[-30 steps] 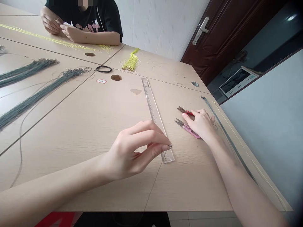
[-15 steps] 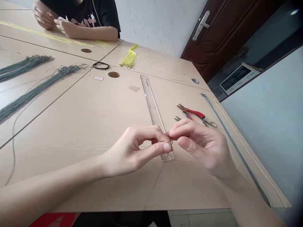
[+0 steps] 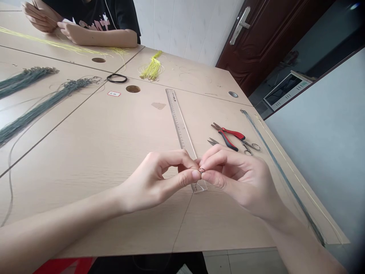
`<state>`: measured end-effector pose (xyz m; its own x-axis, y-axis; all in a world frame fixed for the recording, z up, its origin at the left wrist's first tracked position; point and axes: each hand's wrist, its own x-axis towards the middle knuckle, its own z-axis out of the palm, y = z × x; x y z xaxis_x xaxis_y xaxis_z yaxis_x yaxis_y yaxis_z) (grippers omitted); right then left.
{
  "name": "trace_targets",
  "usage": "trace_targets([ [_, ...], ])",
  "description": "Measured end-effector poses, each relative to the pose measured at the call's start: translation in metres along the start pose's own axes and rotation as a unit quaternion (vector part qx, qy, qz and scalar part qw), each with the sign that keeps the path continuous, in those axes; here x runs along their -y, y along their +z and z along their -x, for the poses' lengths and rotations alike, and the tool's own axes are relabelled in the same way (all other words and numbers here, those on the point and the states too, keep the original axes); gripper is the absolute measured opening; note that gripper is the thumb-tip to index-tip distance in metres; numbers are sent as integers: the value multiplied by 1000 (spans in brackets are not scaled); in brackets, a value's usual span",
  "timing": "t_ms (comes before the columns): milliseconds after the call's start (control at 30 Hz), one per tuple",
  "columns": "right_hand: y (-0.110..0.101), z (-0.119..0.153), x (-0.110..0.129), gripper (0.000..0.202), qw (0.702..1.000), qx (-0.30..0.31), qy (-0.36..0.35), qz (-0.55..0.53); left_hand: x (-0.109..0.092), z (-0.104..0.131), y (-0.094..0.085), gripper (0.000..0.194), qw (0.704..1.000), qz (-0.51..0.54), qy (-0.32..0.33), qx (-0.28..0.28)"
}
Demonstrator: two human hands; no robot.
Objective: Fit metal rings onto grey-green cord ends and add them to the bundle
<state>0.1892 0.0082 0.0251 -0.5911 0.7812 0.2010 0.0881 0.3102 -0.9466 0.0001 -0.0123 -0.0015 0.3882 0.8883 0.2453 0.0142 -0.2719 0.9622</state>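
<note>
My left hand [image 3: 168, 177] pinches a thin dark cord [image 3: 202, 171] between thumb and forefinger, just above the near end of a clear ruler [image 3: 179, 121]. From the other side, my right hand [image 3: 234, 173] closes its thumb and forefinger on the same small loop of cord, and the fingertips of both hands meet. Most of the loop is covered by the fingers. Below them, a thin dark line runs to the table's front edge; whether it is cord or a seam I cannot tell. Red-and-black pliers [image 3: 229, 135] and small scissors [image 3: 251, 146] lie beyond my right hand.
Bundles of grey-green cords [image 3: 37, 110] lie at left, a yellow bundle [image 3: 152, 68] at the back. A black cord ring [image 3: 116, 78] and a label [image 3: 114, 94] sit near a table hole [image 3: 133, 89]. More cords [image 3: 282, 171] line the right edge. Another person [image 3: 94, 23] works opposite.
My right thumb and forefinger have closed on the small loop, which stood in my left fingers with the right fingers apart. The other person's hand has risen slightly leftward. The view has shifted a little.
</note>
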Motion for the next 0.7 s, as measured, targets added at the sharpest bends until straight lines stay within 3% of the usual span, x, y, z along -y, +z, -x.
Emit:
trace_targets([
  [400,5,3,1,11,998,-31,33,42,1,1,0,15,1000,-28,-3,-7],
  [700,6,4,-3,11,991,-33,-14,127,2,1,1,14,999,-41,-6,-7],
])
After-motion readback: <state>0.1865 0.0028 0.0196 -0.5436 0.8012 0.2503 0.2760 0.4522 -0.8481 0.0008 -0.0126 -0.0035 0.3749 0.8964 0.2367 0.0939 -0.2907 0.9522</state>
